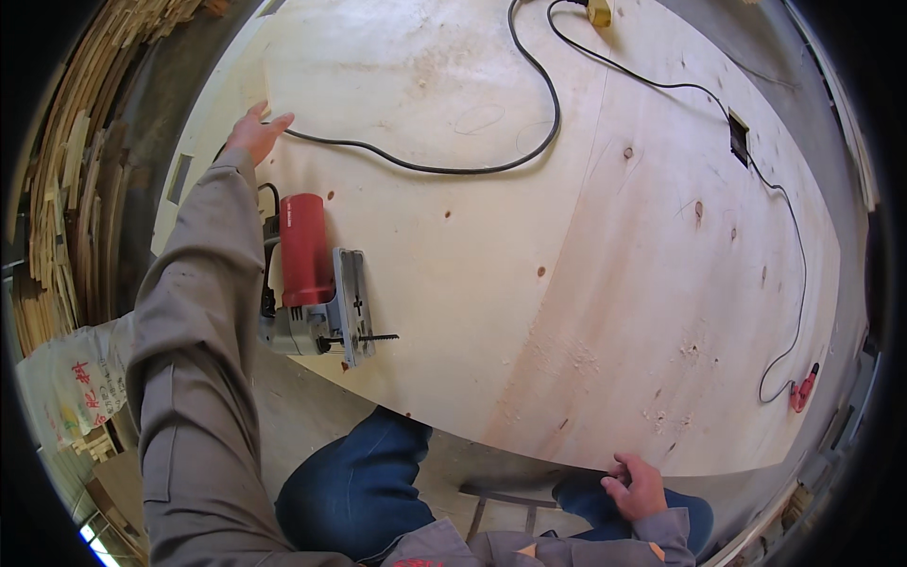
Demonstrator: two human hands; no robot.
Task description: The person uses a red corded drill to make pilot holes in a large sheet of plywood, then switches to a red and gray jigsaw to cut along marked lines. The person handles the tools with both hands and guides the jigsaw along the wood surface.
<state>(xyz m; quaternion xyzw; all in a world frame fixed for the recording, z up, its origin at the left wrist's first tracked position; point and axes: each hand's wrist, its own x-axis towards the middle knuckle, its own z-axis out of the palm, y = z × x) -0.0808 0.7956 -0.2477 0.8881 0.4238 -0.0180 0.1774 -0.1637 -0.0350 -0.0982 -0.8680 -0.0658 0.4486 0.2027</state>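
On the pale plywood board (453, 274), my left hand (255, 134) reaches to the far left, thumb and fingers apart. A black cable (416, 169) passes under or against that hand; whether the fingers touch it I cannot tell. Nearer to me, beside my left sleeve, a red and grey jigsaw (304, 250) lies on its side, its blade pointing right. My right hand (638, 489) rests by the board's near edge, above my knee. Its fingers are loosely bent, the thumb stands apart, and nothing shows in it.
A thinner cord (801, 255) crosses a dark rectangular cutout (739, 138) to a small red device (804, 388) on the right. A yellow plug-like block (599, 12) lies at the far edge. Stacked wood strips (71, 208) and a printed white sack (76, 383) stand left.
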